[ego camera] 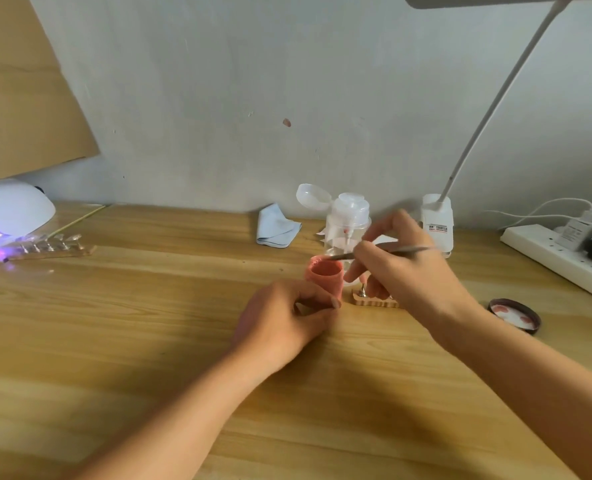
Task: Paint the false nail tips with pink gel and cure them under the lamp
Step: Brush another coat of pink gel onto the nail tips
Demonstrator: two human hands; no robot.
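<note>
A small open pot of pink gel [325, 274] stands at the middle of the wooden desk [149, 341]. My left hand [284, 320] rests beside it, finger and thumb pinching its base. My right hand [401, 265] grips a thin brush [384, 252] whose tip reaches the pot's rim. Under that hand sits a wooden nail-tip stand [374, 299], mostly hidden. At the far left a white curing lamp [10, 209] glows purple, with a second stand of clear nail tips [52, 245] in front of it.
A clear pump bottle [348, 220] with its lid flipped open and a blue cloth [275, 225] lie by the wall. A white bottle [438, 220], a desk-lamp arm [495, 98], a power strip [557, 254] and the pot's dark lid [514, 315] are on the right.
</note>
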